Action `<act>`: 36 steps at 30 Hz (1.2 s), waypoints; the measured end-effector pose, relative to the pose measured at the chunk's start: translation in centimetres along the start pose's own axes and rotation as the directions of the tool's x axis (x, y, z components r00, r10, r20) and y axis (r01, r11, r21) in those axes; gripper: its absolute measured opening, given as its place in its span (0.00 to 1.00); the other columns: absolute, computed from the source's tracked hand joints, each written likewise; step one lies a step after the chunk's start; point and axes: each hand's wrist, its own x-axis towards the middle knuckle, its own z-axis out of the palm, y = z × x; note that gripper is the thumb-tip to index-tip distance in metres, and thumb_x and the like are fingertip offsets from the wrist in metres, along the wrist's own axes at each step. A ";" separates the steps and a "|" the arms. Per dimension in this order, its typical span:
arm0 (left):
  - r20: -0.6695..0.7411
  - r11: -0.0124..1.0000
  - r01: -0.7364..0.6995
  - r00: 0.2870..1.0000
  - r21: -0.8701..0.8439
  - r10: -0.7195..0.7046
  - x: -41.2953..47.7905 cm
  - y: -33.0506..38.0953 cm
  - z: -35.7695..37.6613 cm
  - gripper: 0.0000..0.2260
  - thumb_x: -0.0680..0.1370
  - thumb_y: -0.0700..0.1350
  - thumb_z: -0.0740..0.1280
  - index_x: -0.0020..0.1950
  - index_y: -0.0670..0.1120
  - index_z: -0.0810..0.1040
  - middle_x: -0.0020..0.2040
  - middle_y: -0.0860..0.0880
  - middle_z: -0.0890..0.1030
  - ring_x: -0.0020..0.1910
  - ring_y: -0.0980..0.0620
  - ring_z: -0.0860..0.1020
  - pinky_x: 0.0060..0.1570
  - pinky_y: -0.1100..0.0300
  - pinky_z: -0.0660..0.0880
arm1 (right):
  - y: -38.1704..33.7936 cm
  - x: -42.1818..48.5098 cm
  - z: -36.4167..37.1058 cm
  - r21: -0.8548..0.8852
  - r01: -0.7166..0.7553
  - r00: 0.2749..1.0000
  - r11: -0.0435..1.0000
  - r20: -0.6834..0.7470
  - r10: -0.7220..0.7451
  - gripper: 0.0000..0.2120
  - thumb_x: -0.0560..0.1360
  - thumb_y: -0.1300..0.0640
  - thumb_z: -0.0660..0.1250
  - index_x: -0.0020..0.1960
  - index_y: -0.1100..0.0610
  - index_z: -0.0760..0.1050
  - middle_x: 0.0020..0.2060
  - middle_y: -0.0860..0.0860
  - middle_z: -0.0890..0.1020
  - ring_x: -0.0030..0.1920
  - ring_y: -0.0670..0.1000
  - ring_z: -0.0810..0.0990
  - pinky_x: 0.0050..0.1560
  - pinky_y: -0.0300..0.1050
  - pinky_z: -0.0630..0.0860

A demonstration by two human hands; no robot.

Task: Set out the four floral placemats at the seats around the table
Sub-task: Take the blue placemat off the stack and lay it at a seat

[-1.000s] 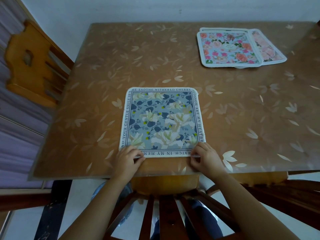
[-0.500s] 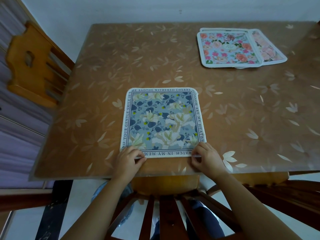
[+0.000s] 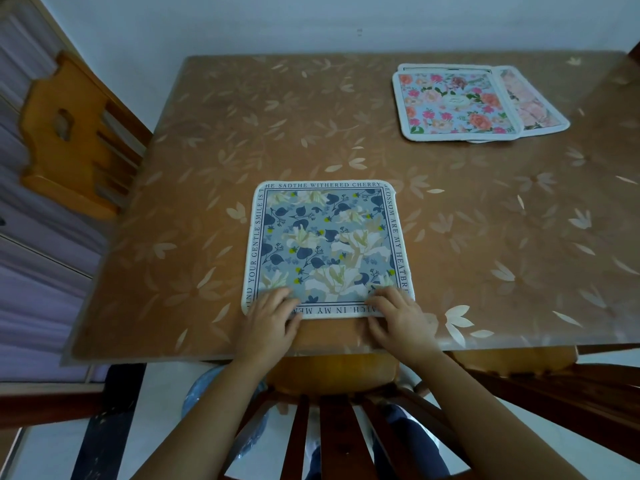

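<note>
Pressing fingers-flat on the near corners of the blue placemat (image 3: pixel 329 247) with left hand (image 3: pixel 273 320) and right hand (image 3: pixel 398 318), keep its edge parallel to the near table (image 3: pixel 242 341) edge, lift off without dragging, then reach for the far-right stack (image 3: pixel 457 102).

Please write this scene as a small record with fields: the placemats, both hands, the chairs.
Placed mat: blue-and-white floral square placemat lies flat at the near seat, on the brown leaf-patterned table cover.
Left hand: fingers rest on its near left corner.
Right hand: fingers rest on its near right corner.
Remaining mats: pink-rose floral placemat tops an overlapping stack at the far right; a pale pink floral placemat shows beneath.
Seats: orange wooden chair at the left side; brown slatted chair at the near side.
</note>
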 end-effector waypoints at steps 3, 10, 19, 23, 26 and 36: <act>0.190 0.997 -0.013 0.982 0.073 -0.001 0.7 0.7 1.5 0.19 0.79 0.50 0.57 0.70 0.47 0.64 0.74 0.49 0.59 0.73 0.50 0.52 0.70 0.47 0.49 | -0.8 0.9 1.7 -0.056 0.026 0.995 0.998 0.098 -0.020 0.18 0.74 0.58 0.66 0.63 0.59 0.72 0.65 0.59 0.72 0.67 0.61 0.66 0.64 0.60 0.65; 0.208 0.963 0.030 0.974 0.268 -0.088 2.8 1.3 3.9 0.24 0.80 0.55 0.47 0.73 0.52 0.42 0.74 0.53 0.41 0.71 0.52 0.34 0.69 0.42 0.43 | -1.1 3.6 4.5 -0.253 -0.001 0.961 0.968 0.267 0.071 0.29 0.78 0.41 0.49 0.72 0.46 0.37 0.73 0.49 0.38 0.71 0.55 0.34 0.69 0.64 0.41; 0.134 0.948 0.090 0.982 0.307 -0.136 7.3 0.3 4.5 0.23 0.79 0.58 0.41 0.72 0.54 0.40 0.74 0.51 0.42 0.73 0.49 0.40 0.68 0.38 0.44 | 0.7 9.4 5.2 -0.282 0.034 0.966 0.959 0.254 0.040 0.29 0.77 0.40 0.44 0.72 0.51 0.37 0.74 0.51 0.41 0.71 0.54 0.34 0.69 0.62 0.37; 0.109 0.938 0.116 0.981 0.326 -0.159 11.0 -0.6 4.6 0.24 0.78 0.57 0.43 0.73 0.54 0.41 0.76 0.51 0.44 0.73 0.50 0.40 0.68 0.38 0.41 | 1.4 12.8 5.1 -0.274 0.048 0.970 0.960 0.241 0.021 0.30 0.76 0.39 0.42 0.74 0.51 0.43 0.75 0.51 0.44 0.73 0.53 0.37 0.69 0.63 0.39; 0.106 0.946 0.103 0.984 0.308 -0.141 13.5 -1.3 4.4 0.24 0.78 0.57 0.45 0.73 0.54 0.46 0.76 0.51 0.47 0.74 0.50 0.42 0.67 0.36 0.43 | 2.5 15.4 4.8 -0.263 0.087 0.972 0.961 0.233 -0.024 0.30 0.76 0.39 0.44 0.74 0.51 0.44 0.75 0.50 0.46 0.73 0.53 0.40 0.69 0.63 0.40; 0.087 0.932 0.192 0.970 0.306 -0.229 16.6 -4.5 3.3 0.27 0.76 0.64 0.43 0.73 0.58 0.43 0.76 0.51 0.43 0.73 0.50 0.40 0.67 0.36 0.44 | 6.5 18.1 3.1 -0.265 0.033 0.983 0.964 0.184 0.017 0.29 0.76 0.36 0.46 0.74 0.46 0.46 0.75 0.48 0.46 0.73 0.51 0.40 0.70 0.61 0.39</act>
